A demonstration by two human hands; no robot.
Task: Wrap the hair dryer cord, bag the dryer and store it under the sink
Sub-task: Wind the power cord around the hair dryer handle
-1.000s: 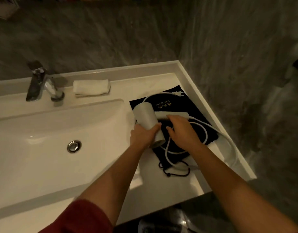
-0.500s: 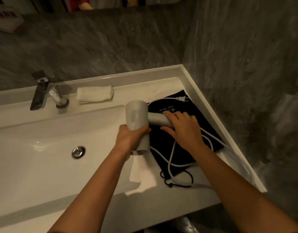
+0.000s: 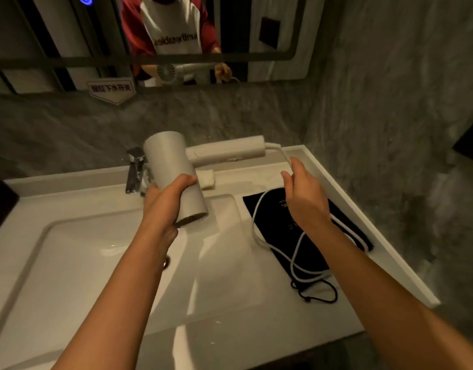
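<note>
The white hair dryer [image 3: 174, 166] is lifted above the sink, its handle pointing right. My left hand [image 3: 166, 198] grips its barrel from below. My right hand [image 3: 302, 193] pinches the white cord [image 3: 296, 252] a short way from the handle's end. The rest of the cord hangs down and loops loosely over the black drawstring bag [image 3: 280, 212], which lies flat on the counter at the right of the basin. The plug is hidden behind my right hand and arm.
The white sink basin [image 3: 77, 252] lies below my left arm, with a chrome faucet [image 3: 135, 169] behind the dryer. A folded white towel [image 3: 207, 178] rests by the back ledge. A mirror [image 3: 283, 36] hangs above, grey stone walls stand behind and at the right, and a dark object [image 3: 0, 204] lies at far left.
The dryer has been raised off the bag and moved left over the basin. My right hand left the handle and slid onto the cord. The view tilted up to show the mirror.
</note>
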